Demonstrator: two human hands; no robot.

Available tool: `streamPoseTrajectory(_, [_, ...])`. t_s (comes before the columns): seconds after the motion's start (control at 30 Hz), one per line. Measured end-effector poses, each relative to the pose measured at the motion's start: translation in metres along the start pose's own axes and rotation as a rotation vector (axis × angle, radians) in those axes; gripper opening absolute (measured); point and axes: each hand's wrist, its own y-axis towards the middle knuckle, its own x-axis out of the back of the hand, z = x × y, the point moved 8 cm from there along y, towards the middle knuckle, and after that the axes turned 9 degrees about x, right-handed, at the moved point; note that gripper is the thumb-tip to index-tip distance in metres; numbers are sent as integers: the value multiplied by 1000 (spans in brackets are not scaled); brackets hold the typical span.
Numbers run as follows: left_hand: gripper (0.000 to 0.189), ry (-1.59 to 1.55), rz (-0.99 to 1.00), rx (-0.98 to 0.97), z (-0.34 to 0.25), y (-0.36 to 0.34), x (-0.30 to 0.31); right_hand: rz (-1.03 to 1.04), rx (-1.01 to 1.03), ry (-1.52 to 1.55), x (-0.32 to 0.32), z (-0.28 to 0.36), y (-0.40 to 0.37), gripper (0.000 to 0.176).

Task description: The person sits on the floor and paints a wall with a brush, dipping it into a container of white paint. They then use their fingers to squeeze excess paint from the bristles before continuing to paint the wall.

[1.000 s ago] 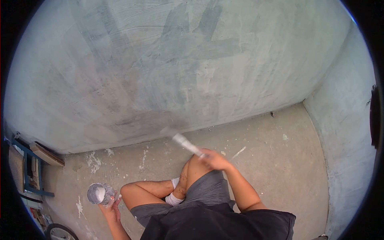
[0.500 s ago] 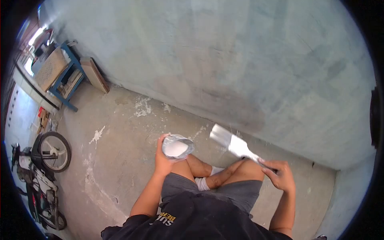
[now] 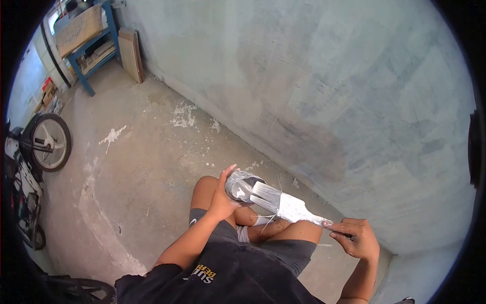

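My left hand (image 3: pixel 222 199) is wrapped round a paint-smeared container (image 3: pixel 237 186) with white paint inside, tilted toward the brush. Closed on the dark handle end of a wide paintbrush (image 3: pixel 292 206) is my right hand (image 3: pixel 358 237). The brush has a white-coated ferrule, and its pale bristles lie at the container's rim. Whether the bristle tips touch the rim or the paint, I cannot tell. Both hands are above my crossed legs.
A grey-green wall (image 3: pixel 283 76) rises ahead and to the right. White splashes mark the concrete floor (image 3: pixel 147 167). At the left are a motorcycle (image 3: pixel 50 143), a blue wooden stand (image 3: pixel 81 66) and boards (image 3: pixel 130 54) leaning on the wall.
The container has tilted toward the brush and shifted right in view. The brush has come down and left, its bristles now at the container. The camera view has turned.
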Motion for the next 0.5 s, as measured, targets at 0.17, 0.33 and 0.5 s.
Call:
streamPoseTrajectory(0.17, [95,-6,37,1,-7,-2,-2,130,-8,-22,2,22,26,36])
streamPoseTrajectory(0.33, [86,74,25,-26,-1,-7,-6,139,-87,-125,5,41,44,41])
streamPoseTrajectory(0.5, [89,99,-7,26,7,-11,-7,46,-186,-82,15,49,44,40])
